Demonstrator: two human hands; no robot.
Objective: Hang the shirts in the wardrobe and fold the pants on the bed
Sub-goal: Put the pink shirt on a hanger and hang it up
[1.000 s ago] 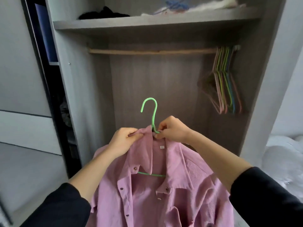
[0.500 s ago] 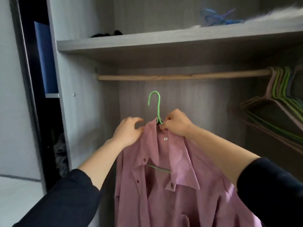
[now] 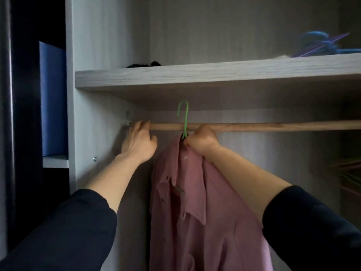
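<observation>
Hanging step, and there's no other shirt on the rod that I can see. My right hand (image 3: 202,140) is clamped on the neck of the green hanger (image 3: 184,118), pinching it together with the collar of the pink shirt (image 3: 195,192). The shirt drapes down the middle and lower right of the frame. The hook pokes up above the wooden rod (image 3: 273,126) and its stem crosses the rod at the centre. So I reckon it's not hooked on yet, just lifted in front. My left hand (image 3: 138,142) is left of centre, fingers relaxed and holding nothing, with the tips up against the rod near its left end. Can't tell if they curl over it.

How I'd do this bit well:

- **Height:** there isn't much gap between the rod and the shelf (image 3: 195,75) above. Don't lift higher than needed or the hook bumps the underside.
- **Hooking:** push the hook back over the rod, lower it until the rod takes the weight, and only then let go.
- **Grip:** hold low on the neck so no finger gets caught between hook and rod.
- **Tidying:** the shirt looks bunched to one side with the collar flopped over. Once it's on, I'd use the left hand to square the shoulders, or it'll probably slide off.

The spare hangers (image 3: 349,173) sit at the right edge, well apart, so there's plenty of room.
</observation>
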